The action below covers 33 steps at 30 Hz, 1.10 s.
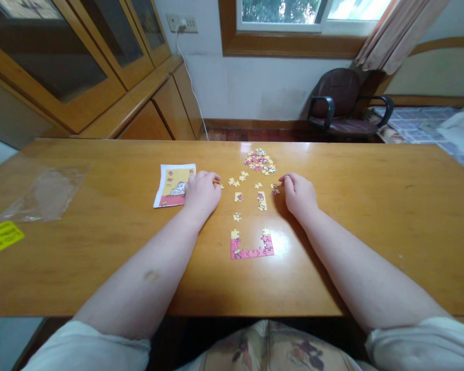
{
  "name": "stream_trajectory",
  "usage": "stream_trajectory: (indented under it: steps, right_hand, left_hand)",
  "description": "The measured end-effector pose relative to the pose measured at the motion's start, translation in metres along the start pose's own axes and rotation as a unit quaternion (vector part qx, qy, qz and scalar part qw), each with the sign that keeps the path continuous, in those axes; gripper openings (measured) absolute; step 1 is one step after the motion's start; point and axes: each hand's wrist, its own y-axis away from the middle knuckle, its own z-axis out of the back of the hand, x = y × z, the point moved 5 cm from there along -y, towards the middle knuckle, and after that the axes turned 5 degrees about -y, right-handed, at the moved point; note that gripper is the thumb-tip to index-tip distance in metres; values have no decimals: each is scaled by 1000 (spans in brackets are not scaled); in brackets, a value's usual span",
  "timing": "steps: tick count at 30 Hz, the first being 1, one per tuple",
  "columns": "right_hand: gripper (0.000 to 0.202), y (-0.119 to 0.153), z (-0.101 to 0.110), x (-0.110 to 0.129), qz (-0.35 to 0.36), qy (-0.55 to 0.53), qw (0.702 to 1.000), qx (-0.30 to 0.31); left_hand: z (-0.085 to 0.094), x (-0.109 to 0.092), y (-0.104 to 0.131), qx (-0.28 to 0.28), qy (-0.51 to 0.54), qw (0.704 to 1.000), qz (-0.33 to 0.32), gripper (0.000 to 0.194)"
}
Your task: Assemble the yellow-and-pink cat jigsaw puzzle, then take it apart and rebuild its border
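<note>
My left hand [203, 191] rests over the right edge of a printed picture sheet [169, 191], fingers curled. A small yellow puzzle piece [221, 186] shows at its fingertips. My right hand [300, 194] is closed, thumb against the bent fingers, beside a few puzzle pieces [275, 189]; whatever it may hold is hidden. Between and below the hands, joined pink and yellow pieces form a U-shaped puzzle border [252, 253]. Above that lie a joined yellow strip [262, 201], a piece with a pink print [238, 197] and another yellow piece [237, 217].
A heap of loose puzzle pieces [260, 161] lies toward the far edge of the wooden table [355, 206]. Several yellow pieces [234, 182] are scattered nearer. At left are a clear plastic bag [48, 193] and a yellow label [2, 238]. An office chair [342, 103] stands beyond the table.
</note>
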Motion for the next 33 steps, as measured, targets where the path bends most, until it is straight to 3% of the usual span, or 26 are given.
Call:
stream_trajectory:
  steps: [6, 11, 19, 28, 33]
  right_hand:
    - [37, 1, 1, -2, 1, -29, 1000, -1]
    - [37, 0, 0, -1, 1, -30, 1000, 4]
    - [39, 0, -2, 1, -4, -27, 999, 18]
    - [42, 0, -3, 2, -4, -23, 999, 31]
    - [41, 0, -3, 4, -3, -17, 999, 38]
  left_hand:
    - [4, 2, 2, 10, -41, 999, 10, 34]
    - [2, -8, 11, 36, -98, 994, -24, 32]
    - [0, -10, 10, 53, -97, 993, -32, 27]
    - [-2, -9, 8, 64, -8, 998, -23, 17]
    - [1, -11, 10, 81, 108, 991, 1, 13]
